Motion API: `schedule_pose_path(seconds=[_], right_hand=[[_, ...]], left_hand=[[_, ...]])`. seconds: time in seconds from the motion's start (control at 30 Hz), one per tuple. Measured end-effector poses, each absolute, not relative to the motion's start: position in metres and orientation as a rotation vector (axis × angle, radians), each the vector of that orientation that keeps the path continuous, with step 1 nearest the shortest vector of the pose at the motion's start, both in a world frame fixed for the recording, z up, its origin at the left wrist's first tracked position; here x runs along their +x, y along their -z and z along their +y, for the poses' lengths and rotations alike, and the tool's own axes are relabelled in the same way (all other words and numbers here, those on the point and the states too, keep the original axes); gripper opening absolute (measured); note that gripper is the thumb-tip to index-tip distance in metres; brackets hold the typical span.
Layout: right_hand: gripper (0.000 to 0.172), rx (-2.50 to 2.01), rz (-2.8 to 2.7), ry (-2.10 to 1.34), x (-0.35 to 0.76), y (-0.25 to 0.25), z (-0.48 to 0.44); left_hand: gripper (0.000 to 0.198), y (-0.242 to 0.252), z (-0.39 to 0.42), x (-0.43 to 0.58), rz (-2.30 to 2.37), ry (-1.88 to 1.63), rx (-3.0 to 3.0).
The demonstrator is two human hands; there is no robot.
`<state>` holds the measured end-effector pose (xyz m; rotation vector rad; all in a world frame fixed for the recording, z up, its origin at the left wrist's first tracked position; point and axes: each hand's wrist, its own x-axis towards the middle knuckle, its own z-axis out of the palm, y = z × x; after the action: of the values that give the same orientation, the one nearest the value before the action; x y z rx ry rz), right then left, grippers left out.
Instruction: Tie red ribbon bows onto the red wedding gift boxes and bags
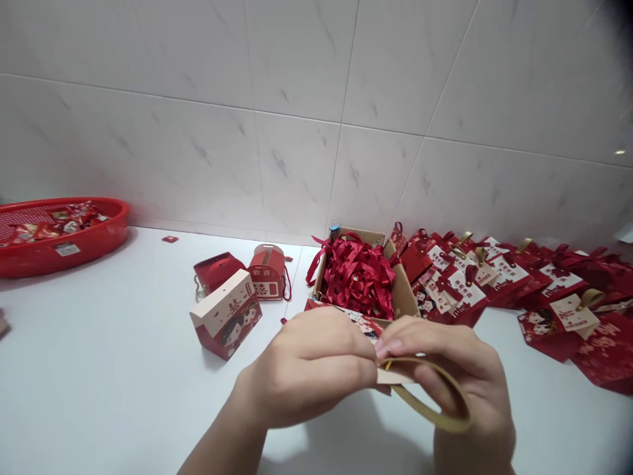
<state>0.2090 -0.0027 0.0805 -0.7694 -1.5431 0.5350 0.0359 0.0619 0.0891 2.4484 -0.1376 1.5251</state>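
Gold ribbon (pixel 445 423): nearest of all, a loop reaching out from the cream card (pixel 395 377) toward the wearer, lying against the right palm.
Right hand (pixel 465 363): curled and clamped on the cream card where the ribbon meets it; whether it also pinches the ribbon, I cannot tell.
Left hand (pixel 311 369): clamped on the same card from the other side, its fingertips hidden.
Ribbon work: best, I judge, to have the left hand brace the card flat while the right eases the ribbon along evenly, untwisted, gripping close to the card so the thin edge neither creases nor tears.
Printed box (pixel 368 324): the card's body seemingly, its panel showing just beyond the fingers, partly covered.
Red ribbons (pixel 359 270): heaped in an open carton (pixel 408 284) behind the hands.
Peach-topped box (pixel 230 310): standing left of the carton, before two red boxes (pixel 267 272).
Looped packages (pixel 465 290): crowded right of the carton.
Red basket (pixel 93 239): far left, by the tiled wall (pixel 297 152), holding small wrapped packets.
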Motion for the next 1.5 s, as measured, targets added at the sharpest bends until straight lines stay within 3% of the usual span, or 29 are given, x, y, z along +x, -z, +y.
schedule_pose_path(seconds=[0.2,0.3,0.53,0.77,1.07,1.3,1.5], right_hand=[[0.017,-0.832,-1.209,-0.497,0.198,-0.08,-0.005],[0.013,-0.842,-1.276,-0.498,0.206,-0.08,-0.005],[0.024,-0.855,-1.47,-0.721,0.22,-0.079,-0.009],[0.021,-0.858,-1.512,-0.994,0.229,-0.073,-0.002],[0.027,-1.081,-1.532,-1.089,0.234,-0.072,-0.001],[0.02,-0.995,-1.598,-0.826,0.227,-0.077,-0.007],[0.025,-0.869,-1.626,-0.652,0.219,-0.078,-0.008]], left_hand=[[0.021,-0.099,0.056,0.032,-0.028,-1.644,2.677],[0.025,-0.1,0.049,0.032,0.091,-1.678,2.74],[0.025,-0.097,0.036,0.036,0.303,-1.667,2.819],[0.026,-0.098,0.044,0.038,0.139,-1.575,2.868],[0.022,-0.097,0.053,0.039,0.03,-1.396,2.907],[0.02,-0.095,0.055,0.037,0.04,-1.424,2.839],[0.014,-0.091,0.057,0.036,0.083,-1.502,2.699]])
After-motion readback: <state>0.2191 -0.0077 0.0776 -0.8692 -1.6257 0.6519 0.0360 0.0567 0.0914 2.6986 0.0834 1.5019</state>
